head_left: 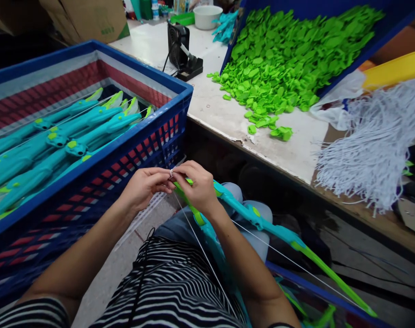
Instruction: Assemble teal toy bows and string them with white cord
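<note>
Above my lap, my left hand [146,184] and my right hand [196,186] meet with fingertips pinched together. Between them is a small loop of white string [171,173], and the string [194,230] runs down from there across the striped shirt. A turquoise and green toy bow [207,228] lies on my lap, its green end right beneath my fingers. My right forearm covers part of it. Beside it a second toy bow [272,226] slants off to the right, with a white string along its lower side.
On the left, a blue crate [144,152] holds several turquoise toy bows [57,136]. The table [207,102] carries loose green pieces [279,59] spilling from a blue bin, a soldering stand with a fan [180,52], and a bundle of white strings [367,141]. Another crate [316,291] is at lower right.
</note>
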Tool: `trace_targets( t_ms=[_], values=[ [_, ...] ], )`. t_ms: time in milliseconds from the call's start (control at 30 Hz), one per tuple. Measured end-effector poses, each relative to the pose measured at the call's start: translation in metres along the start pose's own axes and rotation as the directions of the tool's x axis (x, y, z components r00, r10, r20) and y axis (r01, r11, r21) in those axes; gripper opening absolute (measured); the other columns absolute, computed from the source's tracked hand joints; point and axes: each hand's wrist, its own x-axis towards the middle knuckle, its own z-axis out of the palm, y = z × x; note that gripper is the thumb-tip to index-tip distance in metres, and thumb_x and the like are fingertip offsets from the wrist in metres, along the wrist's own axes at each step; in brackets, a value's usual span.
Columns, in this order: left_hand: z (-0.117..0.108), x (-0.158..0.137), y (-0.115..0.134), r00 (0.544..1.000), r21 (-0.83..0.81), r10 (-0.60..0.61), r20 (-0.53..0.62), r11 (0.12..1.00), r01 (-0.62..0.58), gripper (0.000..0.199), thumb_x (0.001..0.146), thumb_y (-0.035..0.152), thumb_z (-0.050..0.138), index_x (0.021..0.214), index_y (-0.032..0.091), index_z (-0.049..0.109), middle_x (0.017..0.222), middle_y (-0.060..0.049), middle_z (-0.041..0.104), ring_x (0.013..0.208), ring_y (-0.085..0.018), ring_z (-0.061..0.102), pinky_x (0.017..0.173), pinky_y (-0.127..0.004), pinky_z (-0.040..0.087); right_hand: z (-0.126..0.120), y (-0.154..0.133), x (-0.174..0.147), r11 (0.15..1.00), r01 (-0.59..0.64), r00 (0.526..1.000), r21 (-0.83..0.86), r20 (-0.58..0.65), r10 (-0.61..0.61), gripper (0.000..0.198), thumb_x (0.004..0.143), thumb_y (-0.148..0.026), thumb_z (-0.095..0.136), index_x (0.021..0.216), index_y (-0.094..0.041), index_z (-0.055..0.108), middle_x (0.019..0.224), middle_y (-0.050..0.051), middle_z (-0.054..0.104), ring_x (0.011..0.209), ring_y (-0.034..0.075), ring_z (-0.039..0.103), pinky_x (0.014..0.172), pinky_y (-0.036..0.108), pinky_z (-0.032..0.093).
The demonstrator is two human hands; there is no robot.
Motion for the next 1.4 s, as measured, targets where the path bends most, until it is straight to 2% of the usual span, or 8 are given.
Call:
trace_targets(
  t_ms=[133,267,433,700,900,1033,1200,1400],
  values=[
    [-0.005,-0.001,0.000,0.998,0.175,0.028,0.057,0.984,-0.038,0.020,0.056,0.026,0.075,0.068,0.012,0.070,0.049,-0.001,0.059,0.043,-0.010,0.052,0.044,-0.020,0.043,-0.003,-0.003,0.000,1.000,-0.022,0.998,-0.006,0.051,0.022,0.012,0.082,-0.016,0.053,0.073,-0.018,0.061,0.073,0.002,0.061,0.069,0.012,0.057,0.066,0.025,0.045],
    [-0.007,-0.002,-0.002,0.996,0.333,0.081,0.040,0.939,-0.090,0.019,0.059,0.029,0.075,0.065,0.014,0.067,0.048,0.002,0.056,0.039,-0.006,0.043,0.039,-0.017,0.031,0.000,-0.002,-0.003,0.979,-0.150,0.989,0.139,0.008,0.150,0.011,0.075,-0.013,0.055,0.066,-0.016,0.059,0.066,-0.001,0.060,0.062,0.010,0.055,0.059,0.021,0.044],
    [-0.015,-0.005,-0.006,0.994,0.463,0.089,0.064,0.880,-0.109,0.022,0.063,0.036,0.074,0.065,0.014,0.071,0.061,-0.002,0.066,0.054,-0.012,0.054,0.051,-0.020,0.040,0.006,0.006,-0.016,0.932,-0.233,0.972,0.278,0.077,0.220,0.012,0.078,-0.016,0.055,0.068,-0.016,0.061,0.068,0.000,0.064,0.062,0.010,0.058,0.058,0.021,0.046],
    [-0.018,-0.012,-0.006,0.994,0.499,0.042,0.099,0.862,-0.086,0.022,0.063,0.037,0.072,0.069,0.017,0.075,0.073,-0.005,0.073,0.068,-0.019,0.062,0.065,-0.025,0.047,0.012,0.005,-0.032,0.997,0.006,0.999,0.078,0.044,-0.009,0.015,0.086,-0.016,0.048,0.079,-0.017,0.061,0.079,0.005,0.064,0.074,0.014,0.060,0.066,0.026,0.050],
    [-0.014,-0.009,-0.013,0.994,0.369,0.109,0.016,0.923,-0.107,0.023,0.062,0.037,0.073,0.070,0.015,0.074,0.067,-0.005,0.070,0.064,-0.017,0.060,0.061,-0.024,0.045,0.015,0.003,-0.041,0.963,-0.164,0.974,0.212,-0.119,0.192,0.014,0.086,-0.016,0.049,0.091,-0.019,0.062,0.081,0.003,0.064,0.074,0.013,0.061,0.069,0.028,0.051],
    [-0.010,-0.008,-0.013,0.996,0.297,0.089,0.012,0.951,-0.088,0.022,0.059,0.036,0.075,0.069,0.016,0.074,0.062,-0.004,0.068,0.062,-0.016,0.058,0.058,-0.024,0.043,0.011,0.007,-0.045,0.976,-0.101,0.988,0.191,-0.098,0.121,0.024,0.085,-0.014,0.052,0.106,-0.020,0.061,0.087,0.004,0.065,0.077,0.013,0.061,0.070,0.029,0.052],
    [-0.008,-0.009,-0.012,0.996,0.297,0.084,0.006,0.951,-0.082,0.027,0.058,0.039,0.076,0.070,0.015,0.073,0.068,-0.005,0.069,0.063,-0.016,0.058,0.061,-0.025,0.044,0.001,0.013,-0.042,0.998,-0.059,0.997,0.013,-0.042,0.060,0.012,0.088,-0.018,0.053,0.087,-0.019,0.065,0.081,0.004,0.066,0.076,0.015,0.061,0.067,0.028,0.049],
    [-0.008,-0.015,-0.007,0.995,0.382,0.071,0.072,0.919,-0.094,0.030,0.063,0.045,0.074,0.065,0.015,0.069,0.057,0.000,0.061,0.052,-0.011,0.049,0.052,-0.021,0.037,-0.010,0.007,-0.031,0.981,-0.191,0.977,-0.045,-0.110,0.185,0.015,0.087,-0.021,0.053,0.073,-0.019,0.058,0.070,0.002,0.060,0.066,0.013,0.055,0.062,0.027,0.044]
  ],
)
